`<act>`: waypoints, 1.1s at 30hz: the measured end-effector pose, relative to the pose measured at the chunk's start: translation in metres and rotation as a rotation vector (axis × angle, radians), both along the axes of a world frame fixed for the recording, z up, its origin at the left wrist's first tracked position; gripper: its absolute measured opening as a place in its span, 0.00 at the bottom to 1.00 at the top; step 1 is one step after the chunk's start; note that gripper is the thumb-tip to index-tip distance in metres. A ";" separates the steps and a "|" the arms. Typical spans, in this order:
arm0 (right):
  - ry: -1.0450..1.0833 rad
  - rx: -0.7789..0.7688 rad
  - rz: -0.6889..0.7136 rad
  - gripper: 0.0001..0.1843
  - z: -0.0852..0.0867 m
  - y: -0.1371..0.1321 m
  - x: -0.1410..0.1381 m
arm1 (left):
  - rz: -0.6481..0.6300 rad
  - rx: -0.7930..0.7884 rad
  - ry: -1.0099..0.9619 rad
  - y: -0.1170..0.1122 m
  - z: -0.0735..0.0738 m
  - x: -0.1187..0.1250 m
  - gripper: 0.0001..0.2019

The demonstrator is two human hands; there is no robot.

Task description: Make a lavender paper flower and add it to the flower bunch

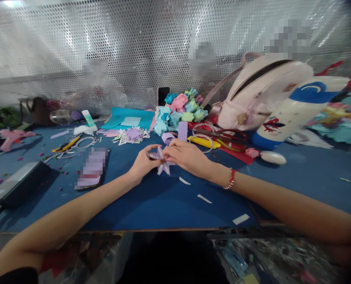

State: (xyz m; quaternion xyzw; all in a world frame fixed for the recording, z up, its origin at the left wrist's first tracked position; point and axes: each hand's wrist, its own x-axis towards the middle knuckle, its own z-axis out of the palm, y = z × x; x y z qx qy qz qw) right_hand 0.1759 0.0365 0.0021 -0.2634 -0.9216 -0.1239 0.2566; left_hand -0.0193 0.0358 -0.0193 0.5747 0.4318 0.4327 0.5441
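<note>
A pale purple paper star flower [164, 168] with pointed petals is held between both hands, just above the blue table. My left hand [145, 161] pinches its left side between thumb and fingers. My right hand [188, 157] is closed on its upper right part, and its fingertips hide the flower's middle. Right behind the hands lies a curled purple paper strip [182, 129]. Small white paper scraps [184, 181] lie on the table near my right wrist, which wears a red beaded bracelet [231, 179].
Behind the hands are crumpled paper flowers [179, 103], a layered paper flower [133, 135], a yellow cutter [204, 142] and red-handled scissors [230, 134]. A phone [91, 169] and power bank [17, 183] lie left. A backpack [264, 90] and large bottle [293, 110] stand right.
</note>
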 end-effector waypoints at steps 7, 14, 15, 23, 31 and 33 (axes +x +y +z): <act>-0.023 -0.018 0.046 0.07 0.000 0.005 0.001 | -0.035 -0.016 0.004 0.002 0.001 -0.002 0.30; 0.030 -0.072 0.099 0.06 0.003 0.007 0.002 | -0.084 -0.049 -0.001 0.005 0.002 -0.005 0.28; 0.041 -0.073 0.097 0.06 0.003 0.006 0.002 | -0.087 -0.060 -0.016 0.005 0.003 -0.005 0.29; 0.094 -0.077 0.085 0.08 -0.002 0.006 0.003 | -0.095 -0.089 -0.085 0.004 0.003 -0.004 0.31; 0.117 -0.120 0.155 0.08 -0.003 0.008 0.005 | -0.119 -0.166 -0.145 0.005 0.004 -0.004 0.33; 0.117 -0.114 0.163 0.08 -0.004 0.009 0.005 | -0.119 -0.175 -0.167 0.005 0.004 -0.005 0.32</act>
